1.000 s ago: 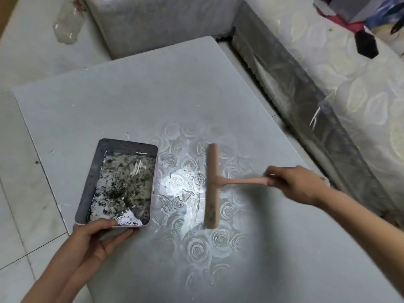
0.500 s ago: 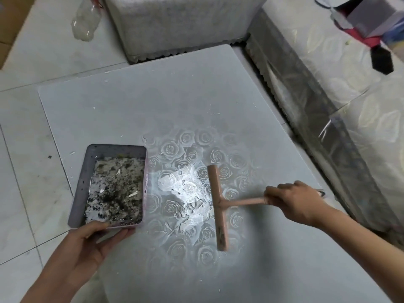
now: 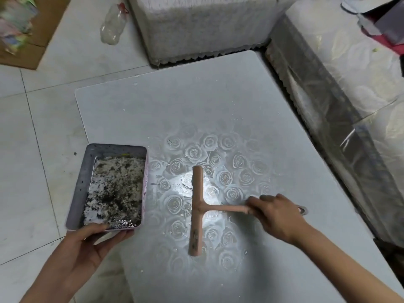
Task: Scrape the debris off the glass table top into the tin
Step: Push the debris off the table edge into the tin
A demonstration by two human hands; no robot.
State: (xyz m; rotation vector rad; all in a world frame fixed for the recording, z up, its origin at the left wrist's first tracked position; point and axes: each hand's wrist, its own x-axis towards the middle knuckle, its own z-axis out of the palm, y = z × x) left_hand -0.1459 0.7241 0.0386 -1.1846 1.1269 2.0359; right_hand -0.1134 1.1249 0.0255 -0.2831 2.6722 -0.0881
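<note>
Tin on the move! Over the last second the left hand [image 3: 87, 248] had drawn the tin [image 3: 79, 186] leftward, and it sat part-way out past the left edge of the tabletop [image 3: 196, 106]. The thumb lay over its near rim and the fingers curled beneath. That looked like a catcher's stance: lip at the edge, ready for whatever got swept across.

The right hand [image 3: 277, 215] had kept its fingers wrapped round the end of the scraper [image 3: 196, 206] handle, and the blade had held its near-to-far line. It stood apart from the tin, with a strip of glass between them. Whether the blade pressed on the glass or skimmed just above it, I could not tell.

Most of the debris [image 3: 118, 189], dark and pale, already covered the tin's floor. Only scattered flecks and a smear beside the blade showed on the glass, so the job looked well along, with a leftward sweep the likely next call.

The glass was frosted grey, and lamp glare lit a rose pattern around the blade. The view had also lifted, taking in more of the tiled floor [image 3: 32, 149] on the left. A clear bottle [image 3: 112, 25] lay there on its side, with cardboard [image 3: 43, 29] in the far-left corner. A white seat [image 3: 196, 22] stood at the far edge and a plastic-wrapped sofa [image 3: 338, 84] ran along the right.
</note>
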